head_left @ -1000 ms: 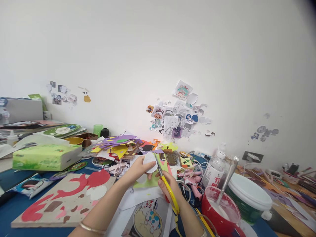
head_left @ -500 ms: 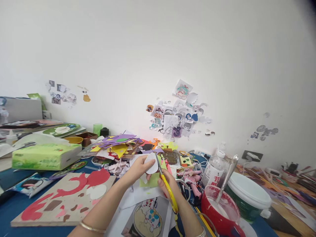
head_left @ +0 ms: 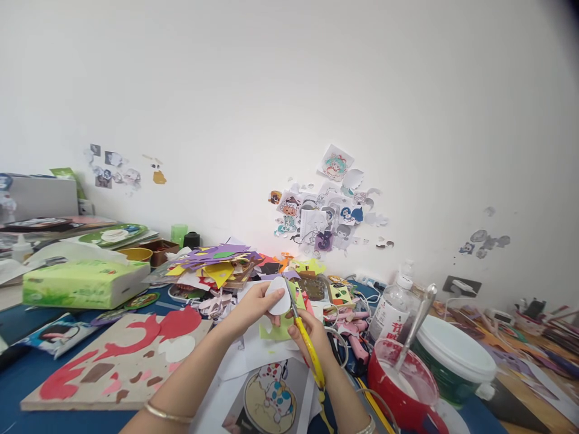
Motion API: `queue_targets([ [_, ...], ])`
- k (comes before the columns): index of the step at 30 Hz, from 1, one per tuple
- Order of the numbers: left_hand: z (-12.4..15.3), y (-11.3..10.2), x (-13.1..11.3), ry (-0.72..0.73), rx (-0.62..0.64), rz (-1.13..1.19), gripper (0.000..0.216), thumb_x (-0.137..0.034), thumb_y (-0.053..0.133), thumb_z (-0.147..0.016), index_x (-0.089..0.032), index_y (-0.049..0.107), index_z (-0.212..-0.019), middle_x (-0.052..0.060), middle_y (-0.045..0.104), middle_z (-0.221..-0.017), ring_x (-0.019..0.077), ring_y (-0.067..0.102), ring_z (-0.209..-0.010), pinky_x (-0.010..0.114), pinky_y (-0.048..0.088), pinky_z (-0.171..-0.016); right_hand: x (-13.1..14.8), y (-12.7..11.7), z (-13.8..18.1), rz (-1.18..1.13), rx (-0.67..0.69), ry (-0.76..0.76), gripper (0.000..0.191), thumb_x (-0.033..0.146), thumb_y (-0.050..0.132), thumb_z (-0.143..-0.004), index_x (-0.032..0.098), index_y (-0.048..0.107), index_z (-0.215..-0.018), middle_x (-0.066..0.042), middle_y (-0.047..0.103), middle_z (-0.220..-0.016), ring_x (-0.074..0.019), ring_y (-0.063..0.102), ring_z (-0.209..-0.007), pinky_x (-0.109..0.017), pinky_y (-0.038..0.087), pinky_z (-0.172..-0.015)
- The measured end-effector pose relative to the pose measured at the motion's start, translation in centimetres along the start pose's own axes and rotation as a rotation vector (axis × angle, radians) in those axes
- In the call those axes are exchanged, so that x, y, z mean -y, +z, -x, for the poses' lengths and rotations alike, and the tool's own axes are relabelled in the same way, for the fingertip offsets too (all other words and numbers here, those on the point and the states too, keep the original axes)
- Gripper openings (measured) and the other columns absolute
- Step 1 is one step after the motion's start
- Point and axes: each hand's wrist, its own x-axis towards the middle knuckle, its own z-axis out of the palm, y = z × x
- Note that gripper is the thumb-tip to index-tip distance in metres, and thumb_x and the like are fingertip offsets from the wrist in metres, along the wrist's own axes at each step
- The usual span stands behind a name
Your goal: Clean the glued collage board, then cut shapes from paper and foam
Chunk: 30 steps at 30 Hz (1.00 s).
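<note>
Between the thumb and fingers of my left hand (head_left: 260, 302) is a white paper cutout (head_left: 277, 295) with a rounded outline. My right hand (head_left: 312, 337) grips yellow-handled scissors (head_left: 312, 355), whose blades point up and away, right at the cutout's right edge. Under my hands lies a piece of light green paper (head_left: 278, 330) on white sheets. Nearer to me is a printed picture (head_left: 271, 398) of cartoon figures in a round bowl shape. On the left, a board (head_left: 67, 374) carries red, brown, pink and white cut pieces.
A heap of coloured paper scraps (head_left: 221, 265) lies behind my hands. At right stand a red cup (head_left: 380, 377) with a metal handle in white paste, a plastic bottle (head_left: 391, 307) and a lidded tub (head_left: 456, 355). A green tissue pack (head_left: 67, 286) lies left.
My left hand has turned the white cutout slightly and moved it a little against the scissor blades. Both hands keep their hold; the surroundings look the same.
</note>
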Motion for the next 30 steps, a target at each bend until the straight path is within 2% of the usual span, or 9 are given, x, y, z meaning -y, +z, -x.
queue_targets([
  [5,-0.11,0.4,0.2,0.033,-0.12,-0.021,0.039,-0.055,0.051,-0.076,-0.017,0.05,-0.08,-0.003,0.057,-0.051,0.0104,0.05,-0.036,0.021,0.038,-0.04,0.34,0.11,0.03,-0.01,0.002,0.029,0.048,0.057,0.065,-0.066,0.015,0.058,-0.088,0.006,0.032,-0.053,-0.0069,0.026,-0.045,-0.021,0.018,-0.042],
  [9,-0.02,0.71,0.27,0.055,-0.032,-0.051,0.039,-0.055,0.049,-0.078,-0.017,0.049,-0.072,-0.001,0.057,-0.054,0.0079,0.046,-0.034,0.019,0.035,-0.038,0.84,0.54,-0.01,-0.054,0.001,-0.088,0.049,0.063,0.056,-0.071,0.018,0.059,-0.09,-0.001,0.048,-0.065,-0.013,0.043,-0.057,-0.021,0.033,-0.047],
  [11,0.04,0.83,0.27,0.047,-0.005,-0.031,0.039,-0.055,0.049,-0.079,-0.017,0.049,-0.071,-0.002,0.056,-0.053,0.0086,0.048,-0.036,0.02,0.036,-0.039,0.87,0.61,-0.07,-0.068,0.011,-0.123,0.052,0.065,0.052,-0.072,0.018,0.059,-0.093,-0.004,0.052,-0.072,-0.0164,0.048,-0.065,-0.022,0.036,-0.05],
  [15,0.11,0.91,0.23,0.037,0.002,-0.002,0.038,-0.055,0.049,-0.079,-0.018,0.048,-0.071,-0.003,0.054,-0.051,0.0091,0.047,-0.036,0.02,0.036,-0.04,0.62,0.2,-0.08,-0.009,0.033,-0.098,0.051,0.061,0.056,-0.073,0.017,0.06,-0.097,-0.001,0.048,-0.065,-0.0129,0.041,-0.056,-0.021,0.033,-0.047],
  [20,0.18,0.72,0.25,0.041,0.017,0.003,0.038,-0.054,0.048,-0.08,-0.017,0.049,-0.072,-0.001,0.057,-0.056,0.0073,0.047,-0.035,0.018,0.03,-0.039,0.46,-0.3,0.03,0.064,0.031,-0.075,0.051,0.058,0.059,-0.072,0.014,0.062,-0.099,0.002,0.043,-0.059,-0.0123,0.038,-0.054,-0.022,0.034,-0.05],
  [25,0.13,0.25,0.6,0.033,0.044,0.032,0.037,-0.053,0.047,-0.081,-0.016,0.052,-0.077,0.0,0.061,-0.064,0.0063,0.047,-0.037,0.018,0.03,-0.039,0.27,-0.21,-0.01,-0.008,0.037,-0.01,0.054,0.058,0.064,-0.068,0.013,0.06,-0.099,0.005,0.035,-0.056,-0.0074,0.024,-0.046,-0.021,0.023,-0.043],
  [28,0.14,0.01,0.67,0.001,0.075,0.036,0.038,-0.054,0.049,-0.079,-0.016,0.053,-0.078,0.0,0.061,-0.063,0.0069,0.047,-0.037,0.018,0.032,-0.039,0.27,0.0,-0.07,-0.047,0.055,-0.029,0.052,0.059,0.063,-0.069,0.016,0.06,-0.098,0.003,0.043,-0.059,-0.01,0.036,-0.05,-0.021,0.03,-0.046],
  [30,0.21,0.0,0.58,-0.034,0.102,0.018,0.037,-0.053,0.052,-0.077,-0.016,0.052,-0.077,-0.002,0.059,-0.058,0.0073,0.046,-0.036,0.019,0.033,-0.037,0.38,0.2,-0.09,-0.056,0.048,-0.085,0.051,0.061,0.059,-0.071,0.018,0.059,-0.098,-0.002,0.052,-0.069,-0.0149,0.047,-0.062,-0.023,0.037,-0.053],
])
